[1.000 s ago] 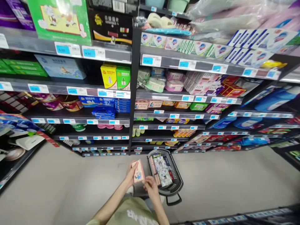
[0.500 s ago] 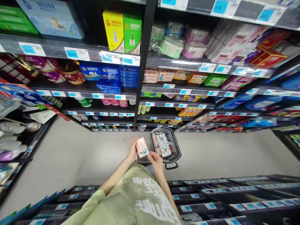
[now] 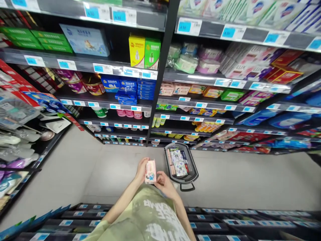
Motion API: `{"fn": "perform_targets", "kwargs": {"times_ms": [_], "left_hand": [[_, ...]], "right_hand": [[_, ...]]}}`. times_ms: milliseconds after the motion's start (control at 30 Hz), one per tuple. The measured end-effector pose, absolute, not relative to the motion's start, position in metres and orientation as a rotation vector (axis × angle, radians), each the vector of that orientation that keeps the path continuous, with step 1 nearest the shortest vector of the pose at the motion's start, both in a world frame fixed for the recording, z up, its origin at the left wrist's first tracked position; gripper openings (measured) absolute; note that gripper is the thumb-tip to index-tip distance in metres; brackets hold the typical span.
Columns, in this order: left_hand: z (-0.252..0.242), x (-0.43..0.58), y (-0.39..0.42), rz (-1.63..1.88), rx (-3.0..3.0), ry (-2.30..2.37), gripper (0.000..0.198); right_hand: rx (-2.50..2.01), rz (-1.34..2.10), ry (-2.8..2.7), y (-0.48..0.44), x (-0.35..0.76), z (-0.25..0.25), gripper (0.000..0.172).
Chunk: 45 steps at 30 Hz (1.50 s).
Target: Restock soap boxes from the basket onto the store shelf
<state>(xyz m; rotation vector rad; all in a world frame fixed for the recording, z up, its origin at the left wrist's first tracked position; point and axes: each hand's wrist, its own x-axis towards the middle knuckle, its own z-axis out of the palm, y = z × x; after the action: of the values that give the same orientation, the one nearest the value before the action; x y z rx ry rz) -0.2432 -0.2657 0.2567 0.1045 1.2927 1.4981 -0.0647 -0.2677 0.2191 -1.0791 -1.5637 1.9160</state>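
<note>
A small pink box [image 3: 150, 171] with a blue picture on its front is held upright in front of my body. My left hand [image 3: 140, 170] grips its left side and my right hand [image 3: 163, 182] holds its lower right corner. To the right on the floor stands a black shopping basket [image 3: 193, 177] with several white and pink soap boxes packed in it. The basket is apart from both hands.
Black store shelves with blue price tags fill the view ahead: yellow and green boxes [image 3: 144, 52], blue boxes [image 3: 127, 90], pink soap packs [image 3: 173, 89]. A side rack [image 3: 22, 134] with packaged goods stands on the left. Low shelves [image 3: 225, 222] run behind me. The grey floor [image 3: 238, 180] lies between.
The view tilted down and then back up a little. Both hands kept the pink box and turned it from tilted to more upright; the basket stayed where it was.
</note>
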Motion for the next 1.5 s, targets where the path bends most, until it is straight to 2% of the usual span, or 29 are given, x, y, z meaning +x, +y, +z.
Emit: {"fn": "perform_targets", "kwargs": {"times_ms": [133,267,467,667,867,1233,1400,1500], "left_hand": [[0.253,-0.246,-0.272,1.423,0.119,1.316,0.04],[0.259,-0.245,-0.272,1.262,0.252,1.269,0.04],[0.273,-0.235,-0.267,0.931,0.622,1.11,0.043],[0.276,-0.233,-0.265,0.686,0.867,1.068,0.049],[0.276,-0.236,-0.266,0.648,0.984,1.042,0.047],[0.287,-0.241,-0.262,0.594,1.126,0.973,0.045],[0.273,-0.238,-0.262,0.578,1.16,1.034,0.042],[0.268,-0.238,-0.262,0.593,1.176,1.045,0.044]], "right_hand": [[-1.121,1.918,-1.484,-0.266,-0.062,0.228,0.048],[-1.232,1.724,-1.271,-0.257,-0.063,0.246,0.043],[-1.19,1.638,-1.505,-0.243,-0.05,0.262,0.028],[-1.181,1.756,-1.56,-0.241,-0.032,0.261,0.027],[-1.257,1.544,-1.732,-0.238,-0.03,0.265,0.026],[-1.287,1.699,-1.547,-0.236,-0.01,0.266,0.031],[-1.174,1.706,-1.753,-0.235,-0.014,0.271,0.023],[-1.173,1.669,-1.784,-0.236,-0.017,0.269,0.028]]}}
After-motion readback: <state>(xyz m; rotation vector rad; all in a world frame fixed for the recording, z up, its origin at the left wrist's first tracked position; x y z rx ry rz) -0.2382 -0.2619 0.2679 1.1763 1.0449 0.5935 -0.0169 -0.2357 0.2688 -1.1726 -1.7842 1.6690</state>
